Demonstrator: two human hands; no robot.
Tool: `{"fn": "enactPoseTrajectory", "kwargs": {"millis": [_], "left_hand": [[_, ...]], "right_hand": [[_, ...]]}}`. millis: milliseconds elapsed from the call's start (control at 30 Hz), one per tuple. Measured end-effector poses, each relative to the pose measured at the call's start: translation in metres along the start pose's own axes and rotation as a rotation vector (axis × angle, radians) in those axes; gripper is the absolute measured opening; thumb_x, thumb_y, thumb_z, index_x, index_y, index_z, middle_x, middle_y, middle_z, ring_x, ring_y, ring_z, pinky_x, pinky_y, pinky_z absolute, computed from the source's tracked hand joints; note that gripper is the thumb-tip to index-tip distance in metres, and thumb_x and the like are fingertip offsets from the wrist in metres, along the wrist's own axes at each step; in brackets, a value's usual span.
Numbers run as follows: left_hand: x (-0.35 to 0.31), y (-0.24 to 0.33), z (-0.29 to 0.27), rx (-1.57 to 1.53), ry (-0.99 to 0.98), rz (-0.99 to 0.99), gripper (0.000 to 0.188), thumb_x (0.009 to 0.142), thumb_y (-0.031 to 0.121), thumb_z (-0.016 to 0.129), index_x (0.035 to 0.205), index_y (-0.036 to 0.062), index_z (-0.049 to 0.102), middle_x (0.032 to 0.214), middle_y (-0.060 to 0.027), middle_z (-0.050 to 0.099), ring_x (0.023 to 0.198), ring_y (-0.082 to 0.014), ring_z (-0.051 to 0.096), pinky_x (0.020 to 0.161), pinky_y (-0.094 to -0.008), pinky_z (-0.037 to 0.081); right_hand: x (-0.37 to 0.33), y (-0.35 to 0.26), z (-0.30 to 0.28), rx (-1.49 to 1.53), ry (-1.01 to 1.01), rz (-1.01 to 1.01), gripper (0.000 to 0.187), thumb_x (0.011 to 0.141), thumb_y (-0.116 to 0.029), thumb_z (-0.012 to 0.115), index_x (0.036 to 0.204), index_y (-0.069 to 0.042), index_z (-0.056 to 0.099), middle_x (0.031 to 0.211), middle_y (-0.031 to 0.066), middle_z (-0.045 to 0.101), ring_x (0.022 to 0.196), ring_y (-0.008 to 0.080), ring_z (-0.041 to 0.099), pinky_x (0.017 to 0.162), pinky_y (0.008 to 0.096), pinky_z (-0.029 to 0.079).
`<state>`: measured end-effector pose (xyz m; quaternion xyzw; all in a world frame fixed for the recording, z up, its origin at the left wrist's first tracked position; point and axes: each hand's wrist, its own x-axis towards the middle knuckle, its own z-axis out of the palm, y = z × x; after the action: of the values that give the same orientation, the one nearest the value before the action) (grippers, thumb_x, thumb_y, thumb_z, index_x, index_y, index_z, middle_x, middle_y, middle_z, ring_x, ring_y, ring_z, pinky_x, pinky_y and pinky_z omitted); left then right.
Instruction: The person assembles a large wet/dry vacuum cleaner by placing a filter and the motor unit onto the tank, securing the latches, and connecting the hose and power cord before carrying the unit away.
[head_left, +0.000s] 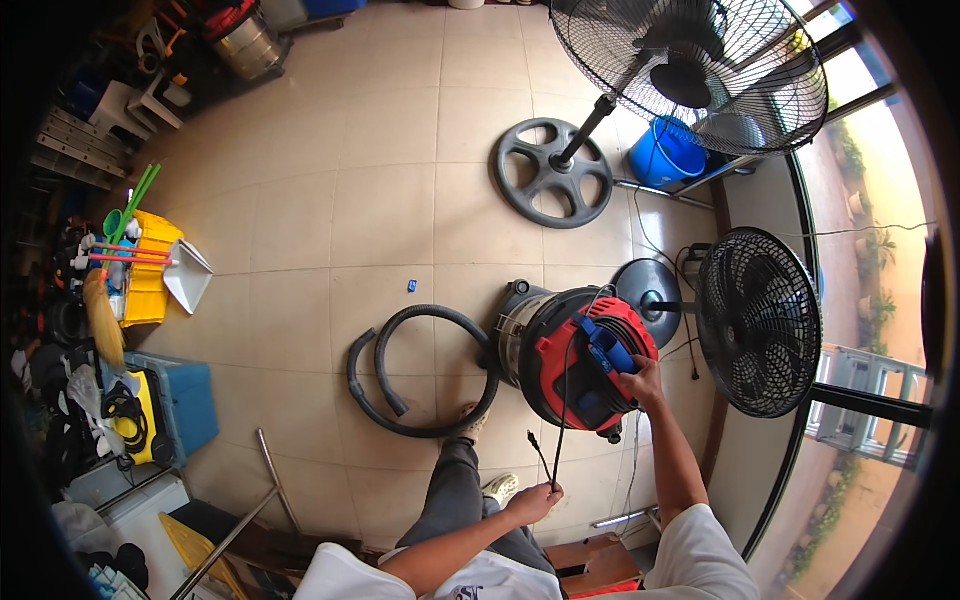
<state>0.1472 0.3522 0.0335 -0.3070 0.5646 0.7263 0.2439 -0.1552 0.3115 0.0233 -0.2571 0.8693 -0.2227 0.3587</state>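
Observation:
A canister vacuum cleaner [555, 350] with a red and black top and a metal drum stands on the floor in front of me. My left hand [535, 503] is closed round its black power cord [562, 430], and the plug [533, 438] sticks up above the fingers. From there the cord runs up onto the vacuum's top. At the top's right side, my right hand [643, 380] grips a blue cylindrical part [607, 348]; I cannot tell whether it is loose or fixed. The black hose [440, 431] lies looped on the floor, left of the drum.
Two black fans stand to the right, one [757, 322] beside the vacuum and a taller one [690, 75] behind it. A blue bucket [667, 152] is near the window. On the tiles lies a small blue object [412, 286]. Brooms, a dustpan [187, 277] and boxes crowd the left.

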Motion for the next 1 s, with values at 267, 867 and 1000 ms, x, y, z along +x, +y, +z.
{"fn": "enactPoseTrajectory", "kwargs": {"millis": [267,867,1000], "left_hand": [[0.001,-0.008,0.011,0.014,-0.066,0.085,0.025,0.087,0.027,0.040,0.099,0.0098,0.053,0.093,-0.0094,0.058,0.090,-0.0251,0.056,0.079,-0.0337,0.041],[0.022,-0.026,0.020,0.178,-0.135,0.026,0.032,0.083,0.026,0.045,0.113,0.0148,0.046,0.100,-0.0143,0.056,0.090,-0.0278,0.056,0.078,-0.0384,0.042],[0.027,-0.016,0.012,0.161,-0.150,-0.055,0.033,0.082,0.023,0.046,0.113,0.0140,0.046,0.106,-0.0138,0.055,0.098,-0.0276,0.053,0.083,-0.0387,0.041]], "right_hand": [[0.010,0.004,-0.013,-0.091,-0.099,-0.064,0.043,0.046,-0.021,0.061,0.084,0.001,0.063,0.064,0.0097,0.059,0.061,0.0158,0.058,0.060,0.0286,0.045],[0.012,-0.018,-0.007,-0.236,-0.117,-0.173,0.043,0.044,-0.026,0.064,0.081,-0.002,0.064,0.060,0.0116,0.059,0.060,0.0225,0.060,0.060,0.0313,0.046],[0.022,0.000,-0.009,-0.245,-0.083,-0.221,0.045,0.046,-0.028,0.066,0.084,-0.004,0.063,0.067,0.0135,0.061,0.065,0.0262,0.061,0.062,0.0339,0.046]]}}
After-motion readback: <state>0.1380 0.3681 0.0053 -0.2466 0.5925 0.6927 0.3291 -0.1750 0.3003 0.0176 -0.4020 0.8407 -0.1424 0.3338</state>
